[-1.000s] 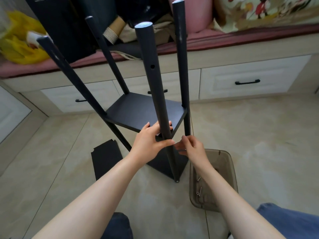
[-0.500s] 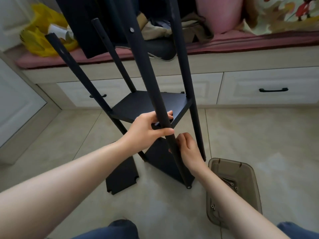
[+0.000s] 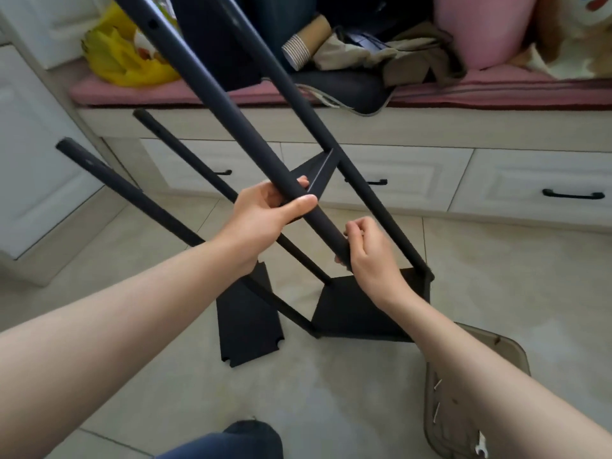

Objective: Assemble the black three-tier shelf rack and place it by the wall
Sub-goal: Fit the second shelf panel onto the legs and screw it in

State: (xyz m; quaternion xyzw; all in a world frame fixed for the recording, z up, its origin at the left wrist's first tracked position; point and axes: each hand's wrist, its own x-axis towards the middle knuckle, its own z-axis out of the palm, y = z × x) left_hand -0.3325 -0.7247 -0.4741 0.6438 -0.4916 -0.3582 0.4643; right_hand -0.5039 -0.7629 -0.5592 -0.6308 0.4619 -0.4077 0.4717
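4 poles (image 3: 218,104), 3 shelves (image 3: 347,313); left hand (image 3: 265,215) grips 1, right hand (image 3: 372,256) maybe.

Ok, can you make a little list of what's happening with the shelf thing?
rack: black three-tier shelf rack, tilted, two shelves fitted
left: left hand grips the nearest black round post
right: right hand grips that post lower down
spare: loose flat black shelf panel on the tiled floor
tray: brown see-through plastic tray holding small screws
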